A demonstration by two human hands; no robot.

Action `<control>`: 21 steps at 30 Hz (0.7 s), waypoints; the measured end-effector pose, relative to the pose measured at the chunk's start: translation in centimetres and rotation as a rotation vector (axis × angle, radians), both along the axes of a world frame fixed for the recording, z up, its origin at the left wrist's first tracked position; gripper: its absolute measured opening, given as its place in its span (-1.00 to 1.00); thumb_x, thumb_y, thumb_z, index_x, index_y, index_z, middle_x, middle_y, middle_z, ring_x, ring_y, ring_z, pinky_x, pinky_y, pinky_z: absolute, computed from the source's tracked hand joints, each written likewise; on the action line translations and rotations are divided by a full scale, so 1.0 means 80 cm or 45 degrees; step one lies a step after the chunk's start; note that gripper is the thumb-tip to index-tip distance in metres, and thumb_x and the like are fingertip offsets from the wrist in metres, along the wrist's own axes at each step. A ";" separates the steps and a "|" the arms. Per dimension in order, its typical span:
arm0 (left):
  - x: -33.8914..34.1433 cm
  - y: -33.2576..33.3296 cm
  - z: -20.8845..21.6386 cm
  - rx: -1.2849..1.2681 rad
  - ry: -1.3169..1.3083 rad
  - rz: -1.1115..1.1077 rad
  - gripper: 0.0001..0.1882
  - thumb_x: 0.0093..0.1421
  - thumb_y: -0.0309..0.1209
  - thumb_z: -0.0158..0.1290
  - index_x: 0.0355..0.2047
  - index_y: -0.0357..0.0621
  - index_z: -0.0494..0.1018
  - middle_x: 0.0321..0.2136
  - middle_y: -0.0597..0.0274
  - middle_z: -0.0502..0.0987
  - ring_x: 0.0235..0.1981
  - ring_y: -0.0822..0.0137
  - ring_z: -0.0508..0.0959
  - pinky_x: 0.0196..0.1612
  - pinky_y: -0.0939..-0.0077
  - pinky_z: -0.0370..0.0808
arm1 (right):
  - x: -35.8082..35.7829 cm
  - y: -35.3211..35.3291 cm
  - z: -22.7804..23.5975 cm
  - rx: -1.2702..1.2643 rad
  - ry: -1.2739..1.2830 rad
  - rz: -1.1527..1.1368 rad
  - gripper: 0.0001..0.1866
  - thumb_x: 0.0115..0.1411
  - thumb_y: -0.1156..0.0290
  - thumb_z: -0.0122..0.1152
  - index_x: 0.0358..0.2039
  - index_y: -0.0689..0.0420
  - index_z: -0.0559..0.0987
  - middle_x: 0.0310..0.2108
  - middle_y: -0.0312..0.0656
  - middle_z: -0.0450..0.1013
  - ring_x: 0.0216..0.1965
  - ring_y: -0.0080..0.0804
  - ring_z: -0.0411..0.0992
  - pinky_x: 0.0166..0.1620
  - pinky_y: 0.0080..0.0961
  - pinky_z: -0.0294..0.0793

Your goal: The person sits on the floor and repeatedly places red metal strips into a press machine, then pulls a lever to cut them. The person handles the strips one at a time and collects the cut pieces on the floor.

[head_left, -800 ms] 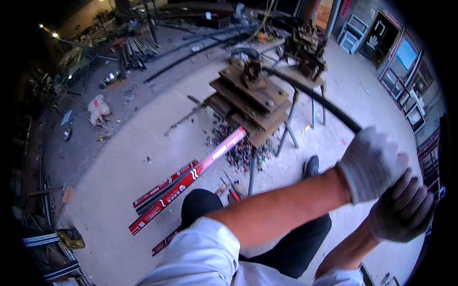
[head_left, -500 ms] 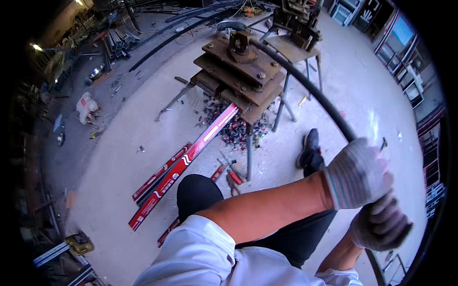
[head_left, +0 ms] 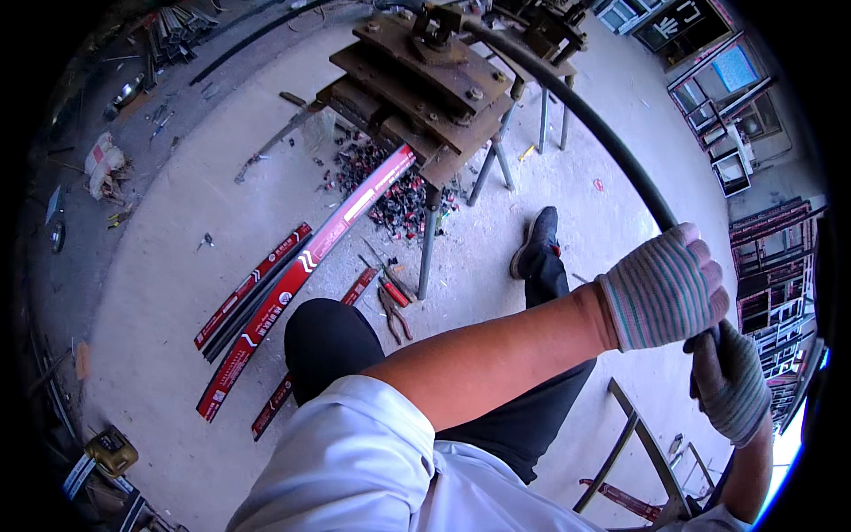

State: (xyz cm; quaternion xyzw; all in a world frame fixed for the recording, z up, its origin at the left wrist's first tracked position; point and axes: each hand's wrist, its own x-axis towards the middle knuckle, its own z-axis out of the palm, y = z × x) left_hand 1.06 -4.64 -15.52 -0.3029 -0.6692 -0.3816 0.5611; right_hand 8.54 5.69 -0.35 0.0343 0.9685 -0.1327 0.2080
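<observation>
My left hand (head_left: 665, 288), in a grey striped glove, is wrapped round a long dark lever (head_left: 618, 146). Just below it my right hand (head_left: 731, 381), gloved too, closes on the lever's lower end. The lever runs up to the top of a rusty press of stacked steel plates (head_left: 403, 66) on a metal stand. One end of a long strip with red film (head_left: 306, 262) sits in the press's near side; the rest slants down toward my left knee. Whatever lies between the plates is hidden.
Small dark and red offcuts (head_left: 399, 199) litter the floor under the press. Pliers (head_left: 394, 315) and a red-handled tool (head_left: 393, 290) lie by the stand's leg. More red strips (head_left: 257, 284) lie left. A metal frame (head_left: 643, 443) is at lower right, window frames (head_left: 771, 266) beyond.
My view has shifted, so the press appears further up and left. Both hands stay on the lever; my right hand now shows farther right and higher, its forearm more upright.
</observation>
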 end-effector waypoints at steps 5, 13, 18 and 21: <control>0.007 0.005 -0.007 0.122 -0.086 -0.050 -0.86 0.15 -0.22 0.16 -0.47 0.09 0.48 -0.48 0.35 0.53 -0.38 0.32 0.56 -0.09 0.30 0.44 | 0.016 0.058 -0.042 -0.058 0.213 -0.101 -0.93 0.28 0.50 0.19 -0.30 0.19 0.48 -0.52 -0.24 0.41 -0.58 -0.54 0.37 -0.53 -0.57 0.36; 0.044 -0.013 -0.211 -0.541 -0.368 -0.188 -0.83 0.11 -0.29 0.03 -0.63 0.18 0.46 -0.61 0.41 0.48 -0.46 0.34 0.55 -0.03 0.42 0.38 | 0.031 0.052 -0.327 -0.304 0.362 0.389 -0.82 0.26 0.50 0.14 -0.16 0.29 0.54 -0.42 0.08 0.56 -0.38 -0.01 0.60 -0.27 -0.18 0.54; 0.041 -0.025 -0.209 -0.713 -0.418 -0.167 -0.86 0.16 -0.32 0.00 -0.53 0.14 0.50 -0.56 0.36 0.49 -0.35 0.32 0.57 0.08 0.33 0.40 | 0.029 0.050 -0.358 -0.468 0.614 0.331 -0.78 0.23 0.42 0.21 -0.16 0.25 0.53 -0.45 0.16 0.53 -0.41 0.20 0.52 -0.35 -0.16 0.48; 0.054 -0.051 -0.198 -0.591 -0.388 -0.167 -0.86 0.19 -0.35 -0.01 -0.34 0.02 0.55 -0.37 0.25 0.55 -0.20 0.20 0.58 0.15 0.20 0.40 | 0.029 0.049 -0.357 -0.386 0.561 0.236 -0.80 0.26 0.35 0.21 -0.26 0.24 0.51 -0.53 0.15 0.48 -0.50 0.17 0.50 -0.45 -0.18 0.42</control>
